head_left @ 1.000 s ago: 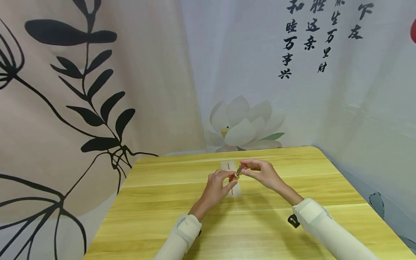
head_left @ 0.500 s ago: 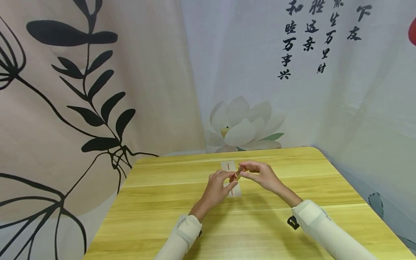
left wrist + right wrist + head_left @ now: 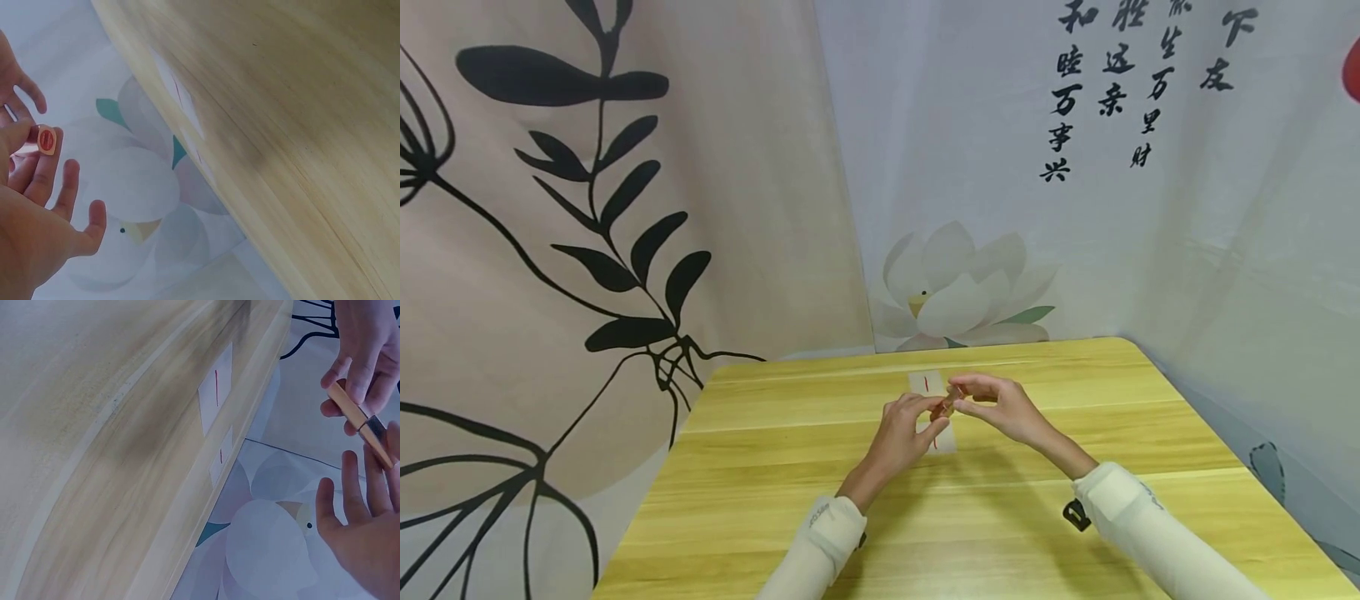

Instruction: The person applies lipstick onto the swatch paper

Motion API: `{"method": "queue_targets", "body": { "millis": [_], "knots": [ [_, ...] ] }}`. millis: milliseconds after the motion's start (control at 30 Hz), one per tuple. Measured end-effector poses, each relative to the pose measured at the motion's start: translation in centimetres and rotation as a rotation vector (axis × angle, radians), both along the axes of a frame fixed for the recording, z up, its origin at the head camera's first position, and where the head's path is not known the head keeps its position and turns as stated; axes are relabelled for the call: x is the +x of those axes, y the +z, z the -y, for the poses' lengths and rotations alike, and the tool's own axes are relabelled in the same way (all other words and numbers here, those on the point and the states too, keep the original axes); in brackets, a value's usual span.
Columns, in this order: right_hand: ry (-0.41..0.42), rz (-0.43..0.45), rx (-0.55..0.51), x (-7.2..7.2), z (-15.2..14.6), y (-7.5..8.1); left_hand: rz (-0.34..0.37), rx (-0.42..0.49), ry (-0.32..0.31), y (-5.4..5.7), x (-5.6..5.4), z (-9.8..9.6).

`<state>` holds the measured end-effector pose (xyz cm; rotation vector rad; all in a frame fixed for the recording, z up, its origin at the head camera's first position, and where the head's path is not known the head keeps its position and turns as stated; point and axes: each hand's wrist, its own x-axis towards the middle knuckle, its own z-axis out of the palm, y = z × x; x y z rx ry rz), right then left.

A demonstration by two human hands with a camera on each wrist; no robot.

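Observation:
Both hands hold a slim gold-orange lipstick tube [image 3: 951,402] up above the far half of the table. My left hand [image 3: 898,435] pinches one end between thumb and fingers; in the left wrist view, the lipstick's end face [image 3: 47,140] shows a red oval label. The opposite end is between the thumb and fingertips of my right hand [image 3: 1006,406]. A dark band [image 3: 374,426] crosses the tube between its two gold parts in the right wrist view. The right hand's other fingers [image 3: 351,487] are spread away from the tube.
Two white paper slips, each with a red line, lie on the wooden table: a nearer slip [image 3: 942,442] and a farther slip [image 3: 926,383]. Behind the table's far edge hangs a printed curtain [image 3: 775,208] with leaves, a lotus and writing.
My right hand has shifted slightly down and toward the left hand, so the two hands are a little closer on the lipstick. The left hand has hardly moved.

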<state>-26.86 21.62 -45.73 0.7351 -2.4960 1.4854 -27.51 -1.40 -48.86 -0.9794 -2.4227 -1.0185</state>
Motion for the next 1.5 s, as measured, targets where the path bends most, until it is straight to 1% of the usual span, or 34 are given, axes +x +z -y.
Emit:
{"method": "queue_targets", "body": {
  "millis": [100,233,400,500,567,633,733,833,900,967,1067,1200,1267,1367,1500],
  "knots": [
    [0.030,0.011,-0.010,0.0,0.0,0.0,0.005,0.001,-0.004,0.0,0.0,0.0],
    [0.055,0.019,-0.024,0.0,0.0,0.0,0.029,-0.006,-0.009,0.1,-0.1,-0.1],
    [0.022,0.034,-0.008,0.0,-0.1,-0.2,0.038,0.006,-0.014,0.0,-0.1,0.0],
    [-0.003,0.066,0.025,0.1,-0.4,-0.5,0.029,0.028,-0.013,0.0,0.0,0.0],
    [-0.004,0.092,0.048,0.1,-0.6,-0.8,0.026,0.040,-0.006,0.0,-0.1,0.0],
    [0.009,0.113,0.084,0.0,-1.0,-1.2,0.031,0.055,0.003,0.0,-0.2,-0.1],
    [0.051,0.134,0.122,0.0,-1.4,-1.9,0.038,0.092,0.011,-0.1,-0.3,-0.2],
    [0.092,0.132,0.147,-0.1,-1.7,-2.4,0.042,0.139,0.007,-0.1,-0.3,-0.3],
    [0.100,0.119,0.148,-0.1,-1.8,-2.6,0.034,0.166,-0.002,-0.1,-0.4,-0.4],
    [0.102,0.096,0.133,-0.1,-1.9,-2.7,0.020,0.180,-0.007,-0.1,-0.4,-0.4],
    [0.069,0.081,0.105,-0.2,-2.0,-2.6,0.009,0.182,-0.002,-0.2,-0.5,-0.3],
    [0.013,0.074,0.060,-0.3,-2.0,-2.5,0.024,0.163,0.015,-0.5,-0.6,-0.1],
    [-0.007,0.052,0.045,-0.3,-1.8,-2.5,0.032,0.133,0.024,-0.6,-0.5,0.0],
    [-0.016,-0.012,0.038,-0.3,-1.3,-2.3,0.035,0.047,0.033,-0.7,-0.4,0.0],
    [0.006,-0.105,0.061,-0.1,-0.3,-2.1,0.040,-0.082,0.033,-0.5,-0.2,-0.2]
  ]
}}
